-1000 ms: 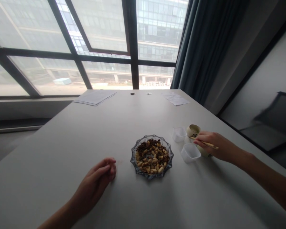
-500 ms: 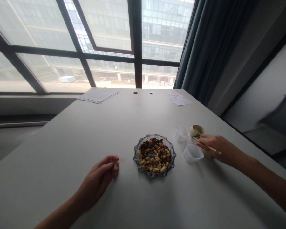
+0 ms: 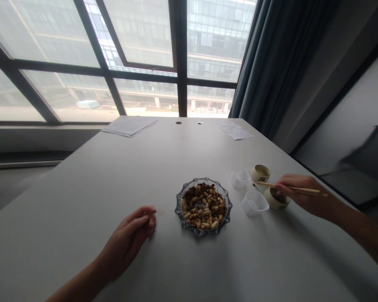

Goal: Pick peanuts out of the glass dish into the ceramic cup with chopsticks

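Note:
My right hand (image 3: 297, 191) is closed on a pair of wooden chopsticks (image 3: 305, 191) at the right, their tips pointing left between two small ceramic cups. Just left of the tips is a small dark piece, perhaps a seed (image 3: 254, 185). The nearer cup (image 3: 279, 204) has dark contents and sits under the hand; the farther cup (image 3: 258, 178) bears a dark mark. Two clear plastic tubs (image 3: 240, 180) (image 3: 255, 205) stand beside the cups. A scalloped glass bowl (image 3: 179, 214) holds peanuts and dark seeds. Left of it my left hand (image 3: 132, 233) rests on the table, fingers curled, nothing visible in them.
The white table (image 3: 164, 159) runs toward a large window. Stacked papers (image 3: 130, 126) lie at its far left and another sheet (image 3: 236, 130) at the far right. A dark curtain (image 3: 271, 63) hangs behind on the right, and a dark chair (image 3: 370, 149) stands beyond the table.
My right hand has shifted right with the chopsticks, uncovering the nearer cup. The dark piece by the chopstick tips now shows. My left hand stays in place.

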### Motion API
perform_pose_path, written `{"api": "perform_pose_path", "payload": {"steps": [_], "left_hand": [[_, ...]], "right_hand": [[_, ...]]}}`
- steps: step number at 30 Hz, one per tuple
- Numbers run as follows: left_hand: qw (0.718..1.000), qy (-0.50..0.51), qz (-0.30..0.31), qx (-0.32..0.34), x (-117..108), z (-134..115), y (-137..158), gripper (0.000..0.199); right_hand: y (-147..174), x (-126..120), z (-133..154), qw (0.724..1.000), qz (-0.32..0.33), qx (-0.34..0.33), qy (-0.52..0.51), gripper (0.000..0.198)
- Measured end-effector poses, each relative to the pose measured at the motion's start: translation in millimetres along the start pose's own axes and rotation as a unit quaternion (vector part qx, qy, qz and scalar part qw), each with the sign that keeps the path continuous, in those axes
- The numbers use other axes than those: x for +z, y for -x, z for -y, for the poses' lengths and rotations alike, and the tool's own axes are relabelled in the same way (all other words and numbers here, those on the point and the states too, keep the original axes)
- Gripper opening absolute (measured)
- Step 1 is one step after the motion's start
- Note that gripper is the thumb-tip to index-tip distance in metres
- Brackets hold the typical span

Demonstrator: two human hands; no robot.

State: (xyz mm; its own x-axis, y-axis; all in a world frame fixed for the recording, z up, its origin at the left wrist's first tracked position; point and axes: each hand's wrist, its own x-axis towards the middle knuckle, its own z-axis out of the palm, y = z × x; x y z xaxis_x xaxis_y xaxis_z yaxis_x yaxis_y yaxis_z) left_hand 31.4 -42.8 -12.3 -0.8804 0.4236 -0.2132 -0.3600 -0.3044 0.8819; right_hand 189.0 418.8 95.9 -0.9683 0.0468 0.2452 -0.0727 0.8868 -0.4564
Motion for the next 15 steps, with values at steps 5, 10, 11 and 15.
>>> {"api": "perform_pose_path", "payload": {"steps": [5, 10, 11, 15], "left_hand": [[1.0, -0.011, 0.006, 0.01, -1, 0, 0, 0.013], [1.0, -0.017, -0.002, 0.002, 1, -1, 0, 0.014], [1.0, -0.014, -0.003, 0.0, 2, -2, 0, 0.014], [1.0, -0.008, 0.0, 0.0, 2, -2, 0, 0.014]], "right_hand": [[1, -1, -18, 0.99, -0.018, 0.12, -0.071, 0.036], [1, 17, -34, 0.955, -0.103, 0.217, -0.174, 0.035], [1, 20, -37, 0.952, -0.109, 0.223, -0.181, 0.035], [2, 29, -46, 0.946, -0.111, 0.238, -0.191, 0.035]]}}
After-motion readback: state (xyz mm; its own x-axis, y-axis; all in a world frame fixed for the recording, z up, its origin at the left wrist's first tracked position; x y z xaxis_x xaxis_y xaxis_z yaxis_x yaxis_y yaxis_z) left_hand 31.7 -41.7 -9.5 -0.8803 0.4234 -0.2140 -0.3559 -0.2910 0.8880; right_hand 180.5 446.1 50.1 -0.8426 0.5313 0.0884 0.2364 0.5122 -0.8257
